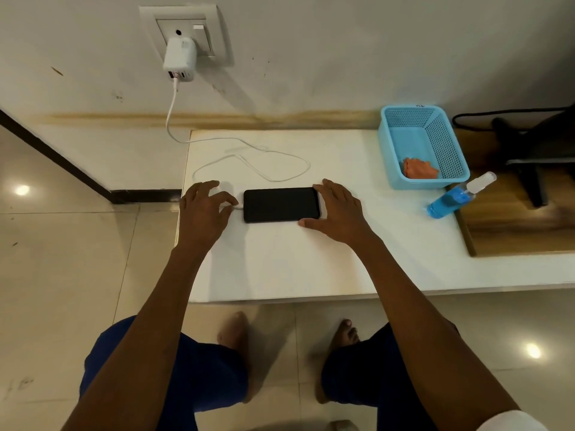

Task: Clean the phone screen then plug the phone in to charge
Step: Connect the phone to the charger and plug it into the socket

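From my remote feed, I see the phone [281, 204] lying flat, dark screen up, on the white tabletop [280, 262], its long side running left to right. My left hand [205, 209] sits at the phone's left end, thumb and forefinger pinching the white connector of the charging cable [270, 155] right at the phone's edge; I cannot tell whether the plug is fully seated. My right hand [337, 209] rests at the phone's right end with fingers spread and fairly straight, fingertips at the far corner and the thumb touching the near corner. The cable loops loosely across the tabletop behind the phone and climbs to a white charger [179, 59] plugged into the wall socket [186, 29]. To the right, near the wall, stands a blue mesh basket [452, 141] with an orange cloth [418, 168] bunched in its near corner. Just beside the basket, a spray bottle [457, 195] of blue liquid stands where the tabletop meets a wooden board [513, 225].
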The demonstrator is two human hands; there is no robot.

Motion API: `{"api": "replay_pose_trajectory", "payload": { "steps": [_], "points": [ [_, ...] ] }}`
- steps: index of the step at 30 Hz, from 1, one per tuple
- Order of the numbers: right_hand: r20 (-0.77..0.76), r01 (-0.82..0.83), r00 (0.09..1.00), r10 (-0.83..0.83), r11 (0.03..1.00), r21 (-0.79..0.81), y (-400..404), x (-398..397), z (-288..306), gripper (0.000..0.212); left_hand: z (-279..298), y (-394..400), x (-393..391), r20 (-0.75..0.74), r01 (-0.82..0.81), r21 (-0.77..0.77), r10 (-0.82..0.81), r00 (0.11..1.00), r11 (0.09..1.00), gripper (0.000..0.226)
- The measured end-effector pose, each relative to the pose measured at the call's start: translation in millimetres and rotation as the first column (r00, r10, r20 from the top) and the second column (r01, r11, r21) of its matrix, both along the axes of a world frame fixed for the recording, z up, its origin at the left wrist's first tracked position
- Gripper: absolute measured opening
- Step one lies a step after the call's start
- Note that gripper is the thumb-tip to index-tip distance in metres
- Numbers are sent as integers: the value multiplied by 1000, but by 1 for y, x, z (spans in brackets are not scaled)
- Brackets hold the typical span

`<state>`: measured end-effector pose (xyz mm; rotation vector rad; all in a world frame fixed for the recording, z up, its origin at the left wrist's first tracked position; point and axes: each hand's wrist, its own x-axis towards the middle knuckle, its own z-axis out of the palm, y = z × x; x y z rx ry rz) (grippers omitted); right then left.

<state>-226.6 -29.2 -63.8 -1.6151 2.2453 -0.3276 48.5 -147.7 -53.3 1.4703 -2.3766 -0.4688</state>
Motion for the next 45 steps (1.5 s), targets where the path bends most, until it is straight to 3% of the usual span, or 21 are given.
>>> {"api": "replay_pose_trajectory", "payload": {
  "steps": [21, 27, 37, 42, 45],
  "points": [
    [9, 23, 1000, -23, 1000, -11, -19, -4, -1, 84, -1, -25, -18, 35, -42, -7, 42, 999, 999, 20],
    [3, 46, 999, -45, 998, -34, -29, -5, -4, 84, 1, -31, -22, 51, -46, -71, 50, 997, 996, 23],
    [39, 68, 997, -65, 995, -80, -32, -10, -10, 88, 2, -37, -30, -21, 62, -83, -64, 998, 995, 29],
    [20, 30, 999, -28, 994, -107, -25, -16, -11, 87, -5, -33, -59, 178, 198, 33, -201, 963, 980, 47],
    [10, 1, 1000, 0, 995, -102, -23, -16, -13, 85, -10, -34, -72, 206, 229, 43, -233, 950, 973, 51]
  ]
}}
